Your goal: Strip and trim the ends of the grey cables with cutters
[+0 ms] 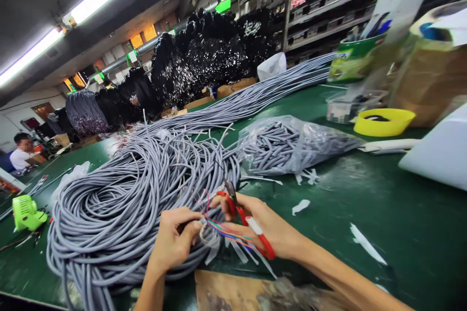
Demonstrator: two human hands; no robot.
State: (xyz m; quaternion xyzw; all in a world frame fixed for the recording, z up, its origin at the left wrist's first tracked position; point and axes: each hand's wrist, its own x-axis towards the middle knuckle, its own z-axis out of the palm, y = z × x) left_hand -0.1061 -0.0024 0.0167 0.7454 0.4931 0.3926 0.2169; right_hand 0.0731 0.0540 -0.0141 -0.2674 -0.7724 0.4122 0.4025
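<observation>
L hand [177, 237] pinches grey round cable's stripped end w/ thin multicolour wires [228, 233], over grey cable coil [146, 194]; R hand [264, 223] grips red-handled metal scissors [242, 214] beside wires.

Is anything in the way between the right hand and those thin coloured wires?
Nothing visible: the right hand, holding red-handled scissors, is already right beside the coloured wires. The left hand pinches at their near end without blocking it.

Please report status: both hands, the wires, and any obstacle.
Left hand pinching thin colored wires. Right hand holding red-handled scissors. Gray cables crowding left hand.
</observation>
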